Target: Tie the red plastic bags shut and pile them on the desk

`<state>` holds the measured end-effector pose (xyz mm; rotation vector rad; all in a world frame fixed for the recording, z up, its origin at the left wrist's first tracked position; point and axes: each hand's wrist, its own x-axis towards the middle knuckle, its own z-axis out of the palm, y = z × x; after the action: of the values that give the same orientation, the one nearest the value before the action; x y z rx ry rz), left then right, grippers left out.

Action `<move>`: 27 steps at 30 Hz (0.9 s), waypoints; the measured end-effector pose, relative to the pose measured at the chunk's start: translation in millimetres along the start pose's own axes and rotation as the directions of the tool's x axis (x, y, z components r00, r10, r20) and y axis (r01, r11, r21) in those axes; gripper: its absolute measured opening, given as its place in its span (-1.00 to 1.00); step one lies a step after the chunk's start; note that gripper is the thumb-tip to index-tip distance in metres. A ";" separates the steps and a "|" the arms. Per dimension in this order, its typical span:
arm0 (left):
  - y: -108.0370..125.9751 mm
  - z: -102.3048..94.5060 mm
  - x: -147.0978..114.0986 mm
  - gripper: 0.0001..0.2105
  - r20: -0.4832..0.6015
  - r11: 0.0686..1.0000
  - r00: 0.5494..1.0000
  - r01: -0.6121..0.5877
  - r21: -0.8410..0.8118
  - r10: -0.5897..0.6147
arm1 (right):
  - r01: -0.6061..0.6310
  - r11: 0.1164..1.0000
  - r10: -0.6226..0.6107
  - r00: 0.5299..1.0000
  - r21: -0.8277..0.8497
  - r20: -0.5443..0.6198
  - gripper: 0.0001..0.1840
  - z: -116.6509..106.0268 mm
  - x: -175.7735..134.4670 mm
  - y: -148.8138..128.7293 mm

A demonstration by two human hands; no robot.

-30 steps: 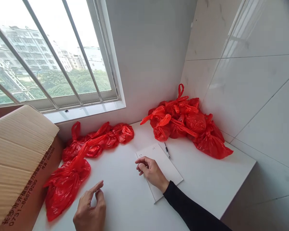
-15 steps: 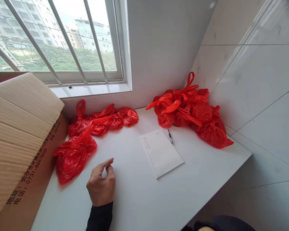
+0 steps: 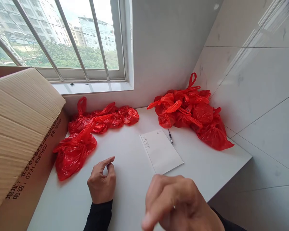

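Note:
My left hand [image 3: 103, 181], in a black sleeve, rests on the white table [image 3: 128, 179] with its thumb and forefinger curved towards each other and a gap between them. Nothing shows in it. The nearest thing to it is a knotted red plastic bag [image 3: 73, 154]. My right hand [image 3: 178, 203] is large and blurred close to the camera, its fingers bent. Whether it holds anything is not clear. Just beyond it lies a white notepad [image 3: 162, 154] with handwriting near its top left, and a black pen [image 3: 170, 137] lies beside the pad.
Several red bags [image 3: 106, 120] stand along the wall under the barred window [image 3: 69, 41]. A bigger heap of red bags [image 3: 190, 109] fills the right back corner. An open cardboard box [image 3: 21, 144] takes up the left side. The table's right edge slants beside a tiled wall [image 3: 260, 102].
My right hand has come into view from the lower right, in front of the notepad. My left hand stays in place. The view has shifted slightly.

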<state>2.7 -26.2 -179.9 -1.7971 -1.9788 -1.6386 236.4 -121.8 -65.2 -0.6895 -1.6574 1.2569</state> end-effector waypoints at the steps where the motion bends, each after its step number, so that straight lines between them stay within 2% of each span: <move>1: -0.1 0.0 -0.1 -0.78 0.002 1.000 1.000 0.001 0.000 -0.001 | -0.045 0.999 0.043 0.996 -0.017 -0.073 -0.70 -7.5 6.3 10.3; 3: -0.6 0.2 -0.6 -0.78 0.006 1.000 1.000 0.002 0.003 -0.002 | -0.184 0.980 0.157 0.948 -0.076 -0.278 -0.72 -28.4 13.9 38.0; 5: -1.7 0.5 -1.2 -0.78 0.010 1.000 1.000 0.000 0.005 0.000 | -0.317 0.931 0.202 0.860 -0.182 -0.468 -0.66 -56.9 16.0 69.7; 6: -2.3 0.6 -1.5 -0.77 0.015 1.000 1.000 0.003 0.005 -0.003 | -0.372 0.893 0.186 0.816 -0.252 -0.547 -0.63 -72.8 16.0 84.8; 8: -3.2 0.7 -1.8 -0.77 0.034 1.000 0.999 0.013 0.008 -0.014 | -0.453 0.815 0.134 0.753 -0.360 -0.644 -0.59 -104.3 16.2 110.6; 10: -3.3 0.6 -1.8 -0.76 0.054 0.999 0.998 0.035 0.013 -0.036 | -0.500 0.759 0.094 0.718 -0.417 -0.689 -0.59 -131.2 19.3 129.5; 12: -2.3 0.5 -1.6 -0.76 0.072 0.999 0.996 0.050 0.017 -0.051 | -0.534 0.708 0.069 0.704 -0.462 -0.707 -0.57 -150.7 26.1 143.2; 15: 1.0 0.8 -1.3 -0.76 0.102 0.998 0.993 0.064 0.022 -0.065 | -0.577 0.612 0.031 0.700 -0.540 -0.713 -0.51 -166.4 40.9 158.2; 18: 4.9 2.0 -0.7 -0.75 0.130 0.995 0.987 0.093 0.033 -0.096 | -0.610 0.528 -0.005 0.694 -0.591 -0.720 -0.46 -170.8 54.0 168.4; 20: 6.9 3.2 0.0 -0.74 0.143 0.994 0.984 0.106 0.035 -0.110 | -0.622 0.491 -0.023 0.690 -0.609 -0.723 -0.50 -170.7 58.6 172.5; 23: 7.7 5.1 1.1 -0.73 0.149 0.995 0.984 0.091 0.028 -0.094 | -0.627 0.467 -0.037 0.691 -0.623 -0.722 -0.60 -170.2 59.2 176.2; 27: 6.3 6.9 1.4 -0.72 0.144 0.997 0.987 0.063 0.045 -0.069 | -0.631 0.454 -0.034 0.693 -0.629 -0.720 -0.62 -171.9 55.9 178.7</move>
<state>10.9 -21.9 -178.0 -1.9075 -2.1361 -1.5133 351.3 56.9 -204.6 -1.9231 -1.4574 0.1635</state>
